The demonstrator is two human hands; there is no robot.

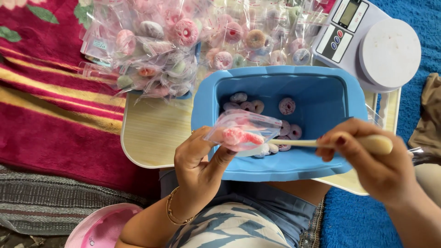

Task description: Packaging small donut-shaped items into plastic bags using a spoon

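My left hand [198, 161] pinches a small clear plastic bag [243, 129] with pink ring-shaped sweets inside, held over the near rim of a blue plastic tub [330, 94]. My right hand [373, 161] grips a cream-coloured spoon [317, 143] by its handle, its tip pointing left to the bag's mouth. Several pink and white sugared ring sweets [287, 106] lie loose on the tub's bottom.
A pile of filled clear bags [183, 41] lies behind the tub. A white kitchen scale [370, 43] stands at the back right. The tub rests on a small pale wooden table [151, 133], with a red striped blanket [50, 101] to the left and a pink bowl [103, 228] at the near left.
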